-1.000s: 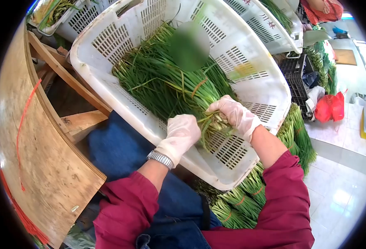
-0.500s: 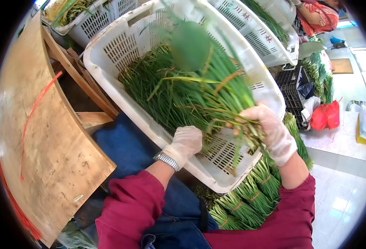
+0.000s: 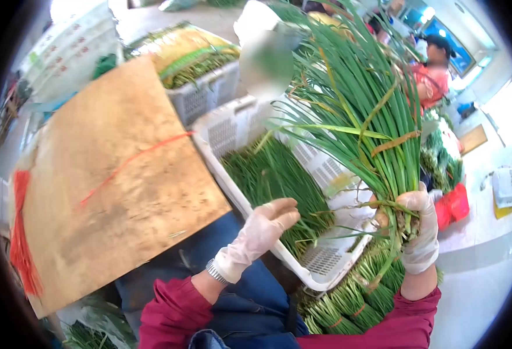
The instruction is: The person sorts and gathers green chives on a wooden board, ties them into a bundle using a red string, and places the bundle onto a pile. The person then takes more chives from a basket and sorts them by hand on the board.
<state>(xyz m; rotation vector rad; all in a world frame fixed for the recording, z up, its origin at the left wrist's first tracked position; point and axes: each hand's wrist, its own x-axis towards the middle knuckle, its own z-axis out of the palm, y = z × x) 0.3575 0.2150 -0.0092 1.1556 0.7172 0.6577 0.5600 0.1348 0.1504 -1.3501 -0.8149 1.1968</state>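
In my gloved right hand (image 3: 421,230) I grip a large loose bunch of garlic chives (image 3: 378,122) by its root end. The green leaves fan upward and left, with some yellow and brown ones among them. My gloved left hand (image 3: 265,228) is above the near rim of a white plastic crate (image 3: 320,278), fingers stretched out and holding nothing. More chives (image 3: 279,192) lie inside that crate, below and left of the held bunch. A metal watch (image 3: 215,271) is on my left wrist.
To the left, a wooden board (image 3: 122,174) carries one red tie strip (image 3: 131,160), with a bundle of red strips (image 3: 23,232) at its edge. Tied chive bundles (image 3: 349,308) lie beside the crate. Another filled crate (image 3: 203,87) stands behind. A person (image 3: 433,75) is at back right.
My right hand has lifted the chive bunch up and right, above the crate. My left hand's fingers have straightened. The view has tilted up and turned left, showing more of the board.
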